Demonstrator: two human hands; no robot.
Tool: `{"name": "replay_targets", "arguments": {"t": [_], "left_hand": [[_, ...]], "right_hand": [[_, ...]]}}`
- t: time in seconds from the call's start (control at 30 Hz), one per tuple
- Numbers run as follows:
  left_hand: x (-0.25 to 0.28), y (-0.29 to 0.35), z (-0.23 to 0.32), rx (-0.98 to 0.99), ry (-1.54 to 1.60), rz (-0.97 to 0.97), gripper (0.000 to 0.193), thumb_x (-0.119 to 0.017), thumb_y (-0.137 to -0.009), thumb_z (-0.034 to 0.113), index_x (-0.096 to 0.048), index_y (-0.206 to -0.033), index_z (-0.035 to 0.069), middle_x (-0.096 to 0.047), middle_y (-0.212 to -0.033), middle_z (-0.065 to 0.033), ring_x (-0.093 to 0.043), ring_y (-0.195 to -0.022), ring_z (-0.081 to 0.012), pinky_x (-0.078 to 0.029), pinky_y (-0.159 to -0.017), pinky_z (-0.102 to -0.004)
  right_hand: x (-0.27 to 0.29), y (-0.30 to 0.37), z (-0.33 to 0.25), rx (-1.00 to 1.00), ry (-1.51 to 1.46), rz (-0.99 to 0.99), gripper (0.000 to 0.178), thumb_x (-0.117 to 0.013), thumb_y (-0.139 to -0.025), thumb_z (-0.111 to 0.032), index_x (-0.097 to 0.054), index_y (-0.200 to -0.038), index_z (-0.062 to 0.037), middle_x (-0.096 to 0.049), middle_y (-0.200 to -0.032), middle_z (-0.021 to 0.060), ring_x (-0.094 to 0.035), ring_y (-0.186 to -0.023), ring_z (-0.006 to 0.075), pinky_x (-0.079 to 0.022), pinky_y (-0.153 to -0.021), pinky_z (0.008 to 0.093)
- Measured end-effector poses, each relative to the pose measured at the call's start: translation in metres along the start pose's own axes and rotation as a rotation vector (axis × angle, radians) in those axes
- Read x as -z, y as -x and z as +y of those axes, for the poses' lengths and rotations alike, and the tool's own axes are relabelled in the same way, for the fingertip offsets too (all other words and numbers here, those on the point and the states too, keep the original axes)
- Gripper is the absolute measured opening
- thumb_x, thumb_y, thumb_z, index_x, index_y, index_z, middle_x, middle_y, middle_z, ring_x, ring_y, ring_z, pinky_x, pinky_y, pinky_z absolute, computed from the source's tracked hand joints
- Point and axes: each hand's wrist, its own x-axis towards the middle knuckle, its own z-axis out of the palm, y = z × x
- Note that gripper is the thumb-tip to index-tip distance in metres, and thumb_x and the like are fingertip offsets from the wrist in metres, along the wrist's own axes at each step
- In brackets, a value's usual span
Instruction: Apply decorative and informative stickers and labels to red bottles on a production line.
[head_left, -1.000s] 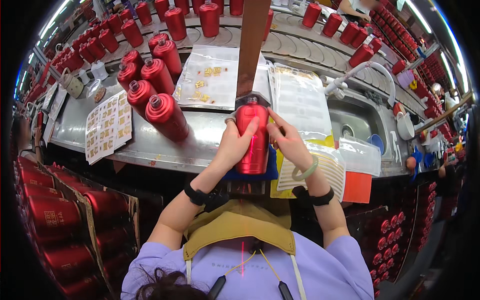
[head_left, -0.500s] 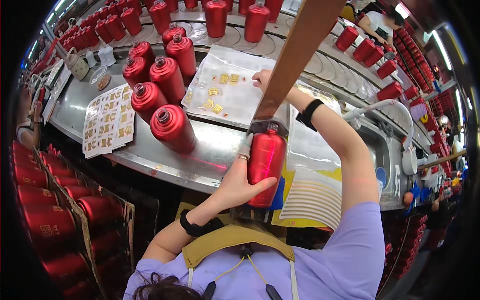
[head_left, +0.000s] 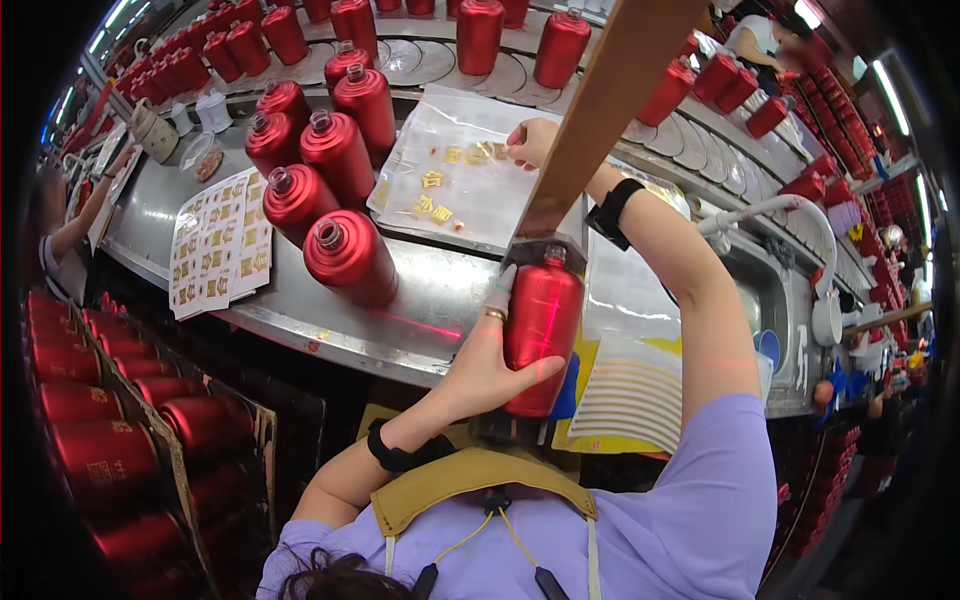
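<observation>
My left hand (head_left: 478, 366) is wrapped round a glossy red bottle (head_left: 543, 335) with a clear neck, which lies tilted in front of me below a brown bar. A thin red light line falls along the bottle. Beyond it, my right hand (head_left: 535, 142) reaches over a white sheet (head_left: 472, 195). Its fingertips are pinched at a small gold decal (head_left: 498, 151) at the right end of a row. Other gold decals (head_left: 431, 210) lie loose lower on that sheet. To the left several red bottles (head_left: 349, 258) stand close together on the metal table.
Sheets of printed gold decals (head_left: 220, 240) lie at the table's left. On the right are a striped sheet (head_left: 630, 400), a sink (head_left: 765, 300) and a white curved tap (head_left: 775, 205). A slanting brown bar (head_left: 610, 110) crosses above. Red bottles ride a conveyor (head_left: 420, 62) behind.
My right hand has moved left onto the end of the decal row, where the gold pieces now sit spread wider. The left hand still grips the bottle. Bottles on the conveyor have shifted right.
</observation>
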Motion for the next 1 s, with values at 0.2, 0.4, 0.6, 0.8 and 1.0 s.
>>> {"name": "replay_targets", "arguments": {"t": [0.2, 0.4, 0.6, 0.8, 1.0], "left_hand": [[0.011, -0.002, 0.007, 0.06, 0.29, -0.052, 0.101, -0.081, -0.089, 0.02, -0.016, -0.161, -0.008, -0.051, -0.147, -0.0215, -0.054, -0.134, -0.0256, -0.042, -0.114, -0.039], [0.0, -0.007, 0.015, 0.03, 0.155, 0.005, 0.101, -0.084, -0.087, 0.022, -0.022, -0.161, -0.006, -0.052, -0.146, -0.0223, -0.056, -0.131, -0.0265, -0.044, -0.112, -0.0391], [0.006, -0.005, 0.038, 0.15, 0.553, -0.041, 0.069, -0.058, -0.108, 0.029, -0.025, -0.162, 0.001, -0.051, -0.149, -0.0176, -0.057, -0.131, -0.0229, -0.046, -0.111, -0.0378], [0.004, 0.003, 0.034, 0.063, 0.502, -0.037, 0.068, -0.055, -0.109, 0.028, -0.024, -0.161, -0.002, -0.044, -0.155, -0.0183, -0.048, -0.14, -0.0235, -0.039, -0.117, -0.0401], [-0.003, 0.004, 0.02, 0.028, 0.153, 0.015, 0.092, -0.077, -0.092, 0.013, -0.019, -0.163, -0.001, -0.042, -0.156, -0.0192, -0.043, -0.144, -0.0244, -0.036, -0.119, -0.0412]], "right_hand": [[0.041, 0.127, -0.07, 0.206, 0.516, 0.394, 0.018, -0.065, -0.091, -0.019, -0.074, -0.1, -0.0071, -0.073, -0.1, 0.0151, -0.068, -0.092, 0.0388, -0.055, -0.082, 0.047], [0.041, 0.273, -0.132, 0.282, 0.606, 0.517, 0.016, -0.064, -0.088, -0.005, -0.07, -0.103, -0.0069, -0.068, -0.092, 0.0111, -0.067, -0.087, 0.0333, -0.053, -0.075, 0.0425], [0.036, 0.328, -0.193, 0.222, 0.6, 0.265, 0.014, -0.065, -0.084, -0.003, -0.068, -0.097, -0.0071, -0.063, -0.089, 0.0101, -0.066, -0.083, 0.0323, -0.053, -0.073, 0.0435], [0.007, 0.308, -0.184, 0.258, 0.664, -0.052, 0.015, -0.068, -0.082, -0.018, -0.068, -0.087, -0.0041, -0.066, -0.088, 0.0132, -0.068, -0.086, 0.0336, -0.055, -0.076, 0.0447], [-0.005, 0.279, -0.159, 0.249, 0.543, 0.002, 0.029, -0.07, -0.092, -0.028, -0.068, -0.083, -0.0004, -0.062, -0.082, 0.013, -0.063, -0.072, 0.0304, -0.05, -0.067, 0.041]]}}
